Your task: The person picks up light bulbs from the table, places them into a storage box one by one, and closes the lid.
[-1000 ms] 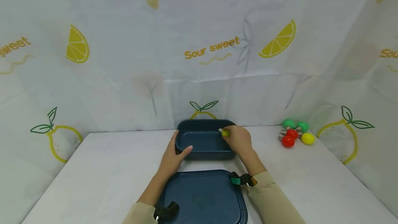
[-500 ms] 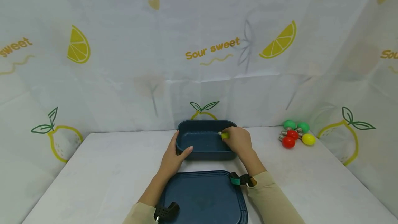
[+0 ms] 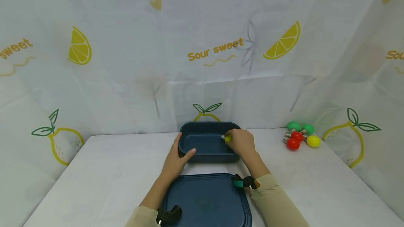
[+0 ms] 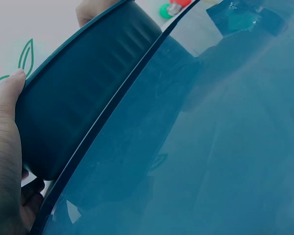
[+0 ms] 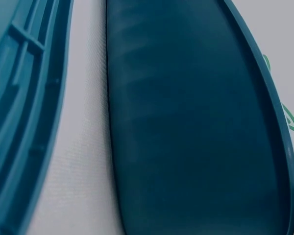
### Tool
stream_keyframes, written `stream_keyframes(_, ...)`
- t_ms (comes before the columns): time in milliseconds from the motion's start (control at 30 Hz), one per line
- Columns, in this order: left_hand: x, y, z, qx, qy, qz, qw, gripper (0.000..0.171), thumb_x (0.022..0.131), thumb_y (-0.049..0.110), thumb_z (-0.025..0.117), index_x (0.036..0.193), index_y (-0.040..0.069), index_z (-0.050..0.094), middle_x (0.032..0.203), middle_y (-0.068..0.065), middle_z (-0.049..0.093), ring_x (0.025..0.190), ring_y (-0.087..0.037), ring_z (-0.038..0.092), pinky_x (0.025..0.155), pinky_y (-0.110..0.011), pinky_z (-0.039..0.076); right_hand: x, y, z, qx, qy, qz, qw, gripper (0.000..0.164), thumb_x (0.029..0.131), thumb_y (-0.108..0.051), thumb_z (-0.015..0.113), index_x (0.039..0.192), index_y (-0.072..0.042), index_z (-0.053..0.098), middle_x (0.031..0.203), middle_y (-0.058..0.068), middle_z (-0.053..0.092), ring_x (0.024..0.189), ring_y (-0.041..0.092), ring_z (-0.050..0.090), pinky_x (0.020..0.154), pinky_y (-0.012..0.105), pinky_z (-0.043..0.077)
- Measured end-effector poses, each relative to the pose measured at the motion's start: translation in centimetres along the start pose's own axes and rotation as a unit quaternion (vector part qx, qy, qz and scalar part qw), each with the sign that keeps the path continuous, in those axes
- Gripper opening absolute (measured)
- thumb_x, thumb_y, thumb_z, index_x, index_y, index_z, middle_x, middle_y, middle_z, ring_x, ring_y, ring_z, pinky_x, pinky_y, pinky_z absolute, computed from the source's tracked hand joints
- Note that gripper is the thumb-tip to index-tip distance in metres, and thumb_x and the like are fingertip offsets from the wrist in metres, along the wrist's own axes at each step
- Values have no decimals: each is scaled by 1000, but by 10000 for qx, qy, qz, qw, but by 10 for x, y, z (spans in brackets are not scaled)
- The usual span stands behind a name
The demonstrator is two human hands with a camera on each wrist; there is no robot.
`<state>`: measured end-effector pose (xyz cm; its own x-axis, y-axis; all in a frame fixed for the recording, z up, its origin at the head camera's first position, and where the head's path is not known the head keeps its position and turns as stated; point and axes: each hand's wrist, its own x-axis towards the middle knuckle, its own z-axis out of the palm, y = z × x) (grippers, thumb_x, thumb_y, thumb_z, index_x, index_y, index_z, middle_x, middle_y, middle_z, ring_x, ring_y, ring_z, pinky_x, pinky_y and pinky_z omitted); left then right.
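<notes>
A deep dark blue box (image 3: 202, 158) stands at the back of the table against the sheet, its long wall facing me. My left hand (image 3: 175, 158) holds its left end, thumb at the front rim and the other fingers along the side. In the left wrist view that thumb lies at the rim of the box (image 4: 83, 93). Over the right end, my right hand (image 3: 242, 143) pinches a small yellow-green light bulb (image 3: 228, 138), its metal base pointing left into the box. The right wrist view shows the box wall (image 5: 196, 117) but not the bulb.
A flat dark blue lid (image 3: 205, 199) lies in front of the box, beneath my forearms. At the back right sits a group of bulbs: two green, two red (image 3: 293, 144) and one yellow (image 3: 313, 141). A lemon-printed sheet (image 3: 126, 94) hangs behind the table.
Over the last second my right hand has lowered very slightly with the bulb. The left hand and the box stay where they were.
</notes>
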<state>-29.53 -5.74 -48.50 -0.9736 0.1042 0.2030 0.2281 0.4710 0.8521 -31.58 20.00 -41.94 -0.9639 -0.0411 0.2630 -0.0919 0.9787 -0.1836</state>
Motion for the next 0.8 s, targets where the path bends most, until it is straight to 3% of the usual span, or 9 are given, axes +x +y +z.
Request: stream_keyframes(800,1,-1,0,32,1,33,10000,90,92,57,66,163,28,19,168,-11,26,155,-35,27,121,-63,27,1,0,3,1,11,-38,10000,30,80,-23,86,108,-15,80,102,9,79,82,27,70,67,42,56)
